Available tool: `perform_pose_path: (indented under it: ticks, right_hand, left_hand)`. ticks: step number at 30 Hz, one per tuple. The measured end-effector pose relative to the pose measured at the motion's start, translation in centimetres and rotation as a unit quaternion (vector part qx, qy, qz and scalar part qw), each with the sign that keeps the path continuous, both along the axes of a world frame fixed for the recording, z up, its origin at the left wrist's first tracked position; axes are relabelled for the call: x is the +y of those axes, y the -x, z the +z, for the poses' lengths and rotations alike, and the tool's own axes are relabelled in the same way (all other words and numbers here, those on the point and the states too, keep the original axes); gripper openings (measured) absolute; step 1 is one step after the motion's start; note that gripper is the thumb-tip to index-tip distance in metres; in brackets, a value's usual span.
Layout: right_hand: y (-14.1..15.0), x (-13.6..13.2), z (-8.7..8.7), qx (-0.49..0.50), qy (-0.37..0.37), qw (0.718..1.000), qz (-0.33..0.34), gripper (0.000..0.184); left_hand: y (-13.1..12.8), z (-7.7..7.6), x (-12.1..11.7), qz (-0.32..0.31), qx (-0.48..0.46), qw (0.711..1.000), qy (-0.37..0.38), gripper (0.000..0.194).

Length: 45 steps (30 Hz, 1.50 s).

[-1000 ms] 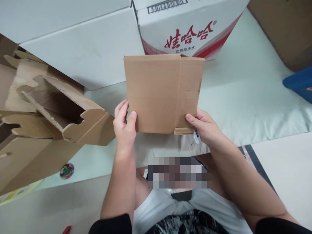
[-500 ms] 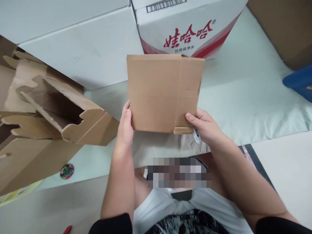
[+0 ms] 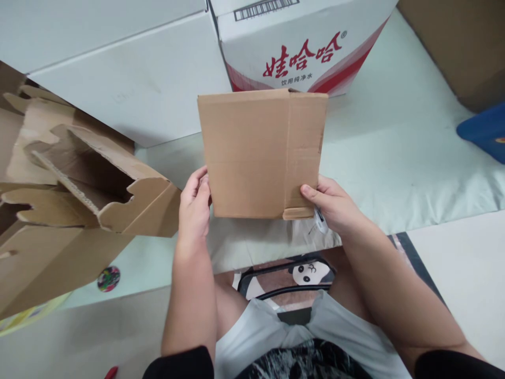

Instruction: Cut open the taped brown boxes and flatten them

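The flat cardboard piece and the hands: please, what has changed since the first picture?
The left hand has shifted slightly left; its thumb has left the front of the flat cardboard piece and is at the left edge. The right hand still grips the right side.

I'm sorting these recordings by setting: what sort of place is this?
Indoors, perhaps a room at home: a pale cloth is spread out, open cardboard boxes sit on the left, and a red-lettered white carton stands behind.
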State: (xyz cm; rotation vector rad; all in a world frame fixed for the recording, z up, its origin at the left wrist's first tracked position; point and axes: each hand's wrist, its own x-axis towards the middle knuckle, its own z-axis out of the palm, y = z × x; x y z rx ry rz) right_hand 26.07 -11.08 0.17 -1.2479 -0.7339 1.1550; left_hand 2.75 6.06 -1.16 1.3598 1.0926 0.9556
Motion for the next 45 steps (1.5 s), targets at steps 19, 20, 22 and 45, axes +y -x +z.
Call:
perform_pose_path:
  ticks: [19,20,22,45]
  right_hand:
    - [-0.1,-0.1,0.1,-0.011,0.007,1.000,0.005,0.056]
    - [-0.1,-0.1,0.1,-0.014,0.009,1.000,0.003,0.056]
    - [-0.1,-0.1,0.1,-0.020,0.013,1.000,-0.004,0.058]
    - [0.3,-0.1,-0.3,-0.006,0.034,0.999,-0.036,0.059]
  left_hand:
    - [-0.2,-0.1,0.2,-0.004,0.019,0.999,-0.040,0.030]
    - [-0.2,-0.1,0.2,-0.001,0.021,0.999,-0.041,0.028]
    - [-0.2,-0.1,0.2,0.006,0.025,0.999,-0.036,0.024]
    - [-1.2,0.5,-0.6,0.046,0.035,0.998,-0.003,0.009]
